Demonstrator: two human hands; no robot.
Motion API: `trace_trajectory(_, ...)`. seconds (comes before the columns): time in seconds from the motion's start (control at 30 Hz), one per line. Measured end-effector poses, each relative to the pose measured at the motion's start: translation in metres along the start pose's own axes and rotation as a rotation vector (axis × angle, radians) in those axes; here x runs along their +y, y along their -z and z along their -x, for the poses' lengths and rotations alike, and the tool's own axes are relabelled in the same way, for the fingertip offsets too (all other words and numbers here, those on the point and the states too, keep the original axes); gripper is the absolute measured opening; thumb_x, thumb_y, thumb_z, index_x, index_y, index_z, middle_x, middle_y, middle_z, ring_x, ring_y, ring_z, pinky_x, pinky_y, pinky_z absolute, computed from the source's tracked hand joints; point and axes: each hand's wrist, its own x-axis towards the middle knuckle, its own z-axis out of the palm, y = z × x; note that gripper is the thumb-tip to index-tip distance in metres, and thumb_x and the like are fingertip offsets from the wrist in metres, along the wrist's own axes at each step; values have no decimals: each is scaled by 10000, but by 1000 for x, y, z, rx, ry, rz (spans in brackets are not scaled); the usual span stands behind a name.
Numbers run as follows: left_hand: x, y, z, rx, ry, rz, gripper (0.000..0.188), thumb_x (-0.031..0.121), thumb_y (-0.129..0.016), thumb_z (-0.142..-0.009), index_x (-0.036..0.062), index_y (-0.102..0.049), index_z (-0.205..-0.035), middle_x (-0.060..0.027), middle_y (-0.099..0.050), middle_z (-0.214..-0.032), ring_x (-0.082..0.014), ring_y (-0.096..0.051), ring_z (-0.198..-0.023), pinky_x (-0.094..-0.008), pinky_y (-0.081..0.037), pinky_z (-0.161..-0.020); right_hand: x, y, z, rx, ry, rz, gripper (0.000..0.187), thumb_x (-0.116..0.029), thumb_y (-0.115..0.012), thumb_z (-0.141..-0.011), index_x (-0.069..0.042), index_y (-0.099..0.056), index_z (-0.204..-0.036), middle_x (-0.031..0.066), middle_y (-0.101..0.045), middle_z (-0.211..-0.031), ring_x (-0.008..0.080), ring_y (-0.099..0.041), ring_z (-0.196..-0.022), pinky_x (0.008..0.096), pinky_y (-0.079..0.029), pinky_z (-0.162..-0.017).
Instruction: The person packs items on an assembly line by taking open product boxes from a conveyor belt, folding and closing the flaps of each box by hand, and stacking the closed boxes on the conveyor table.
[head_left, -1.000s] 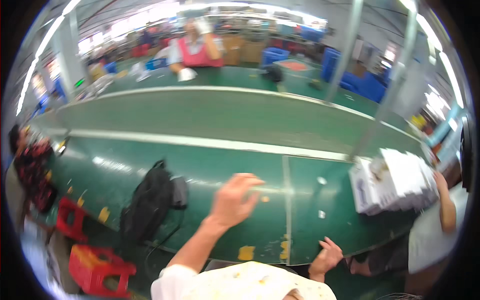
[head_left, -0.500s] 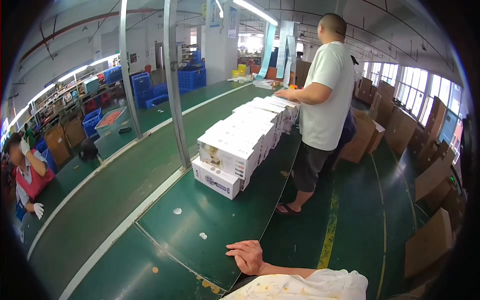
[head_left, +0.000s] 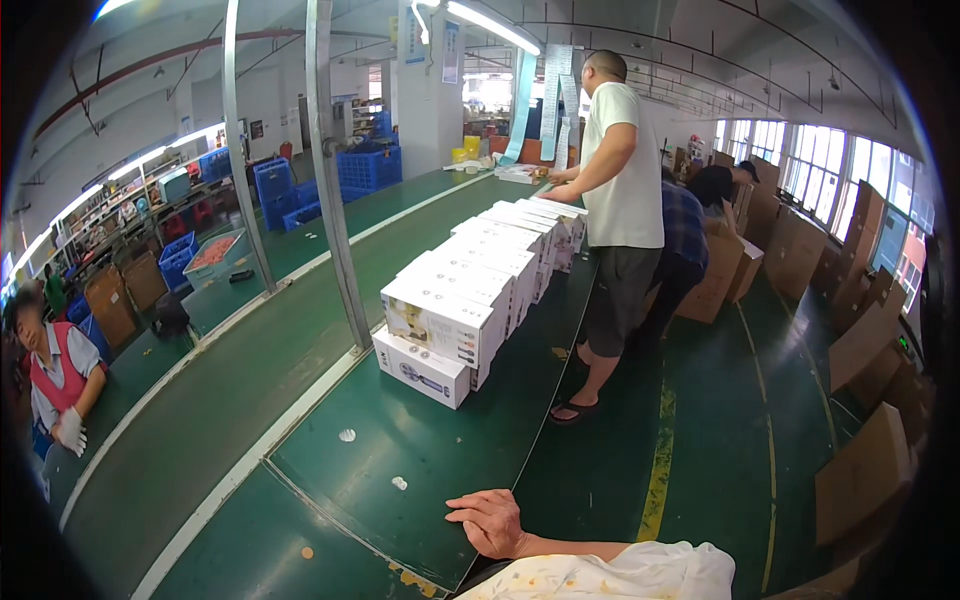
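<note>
My right hand [head_left: 487, 522] rests at the edge of the green tabletop [head_left: 430, 530], its fingers loosely bent and nothing in them. My left hand is out of view. Ahead of it, a long row of white printed cartons [head_left: 445, 300] stands stacked on the table. At the near end, a white box [head_left: 422, 372] with a dark picture of a handled device lies under a larger carton. Two small pale patches [head_left: 400, 483] mark the surface between my hand and the boxes.
A co-worker in a pale shirt [head_left: 625, 170] stands at the row's far end. Others bend over brown cartons [head_left: 712, 270] behind. A conveyor belt [head_left: 270, 380] and metal posts [head_left: 335, 190] run along the left. A person in a red apron [head_left: 65, 370] sits beyond the belt.
The view has shifted slightly. A co-worker in dark clothing has come into view behind the pale-shirted one. The red-aproned person's raised hand has come down. My right hand stays on the table edge.
</note>
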Motion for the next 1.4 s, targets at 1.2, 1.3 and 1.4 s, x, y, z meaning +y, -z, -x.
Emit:
trace_trajectory(1.2,-3,-86,-9,426,-117,20,664,663,-497,-969,81,-689,-1224,-157,-631,-954,-312,-595,-733,-388,-417,-573,-3,-1,1,8,5,38,218,-80,-581,-835,-144,-769,-924,6,-759,-1087,197,-680,-976,365,-444,-904)
trace_trajectory(1.3,36,14,8,609,-378,32,562,573,-571,-964,84,-701,-1210,-168,-653,-1006,-336,-633,-801,-428,-484,-638,-4,-1,1,-2,-5,39,219,-83,-577,-837,-146,-768,-922,7,-759,-1087,201,-679,-975,367,-443,-906)
trace_trajectory(1.4,69,83,21,414,-451,442,487,420,-690,-920,86,-673,-1273,-201,-648,-1217,-375,-644,-1061,-475,-528,-879,-6,-2,-1,-9,-1,32,220,-76,-578,-833,-143,-768,-922,11,-760,-1082,204,-679,-976,370,-442,-906)
